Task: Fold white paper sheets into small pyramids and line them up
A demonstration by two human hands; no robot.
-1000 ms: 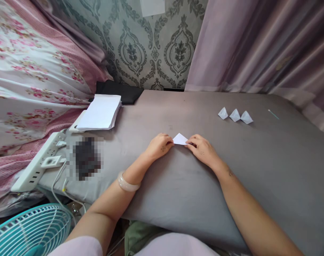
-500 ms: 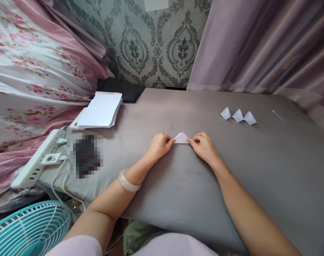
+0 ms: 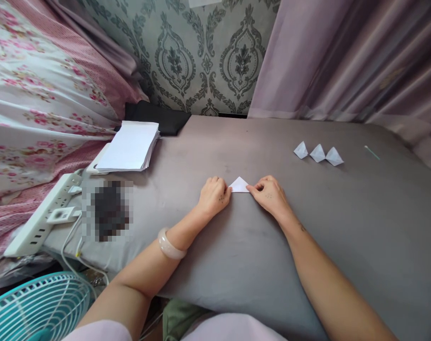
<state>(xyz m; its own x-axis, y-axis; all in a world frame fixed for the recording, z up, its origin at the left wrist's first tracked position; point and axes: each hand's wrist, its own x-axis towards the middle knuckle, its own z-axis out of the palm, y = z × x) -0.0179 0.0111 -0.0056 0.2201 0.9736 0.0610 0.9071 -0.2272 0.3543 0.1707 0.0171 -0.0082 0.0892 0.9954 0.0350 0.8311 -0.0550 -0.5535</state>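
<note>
In the head view, a small folded paper (image 3: 239,185) sits at the middle of the grey-covered surface (image 3: 243,255), its peak pointing away from the person and its straight base edge toward them. The left hand (image 3: 214,196) has its thumb and finger closed on the left corner, and the right hand (image 3: 269,195) pinches the right corner the same way; the other fingers are loosely curled. Whether the paper rests flat or is slightly raised I cannot tell

It should be very light, so grip strength hardly matters. Layered folds would probably make it stiffer than a single sheet, like those in the paper stack (image 3: 128,144) at the left, yet it could still crease or tear if pulled hard. Its dry face may slide easily over the cloth, so the 2 corners look like the best holds, leaving the peak free. The 3 folded shapes (image 3: 317,153) at the far right stand up from the surface, and they would likely crush if squeezed across their hollow-looking sides
</note>
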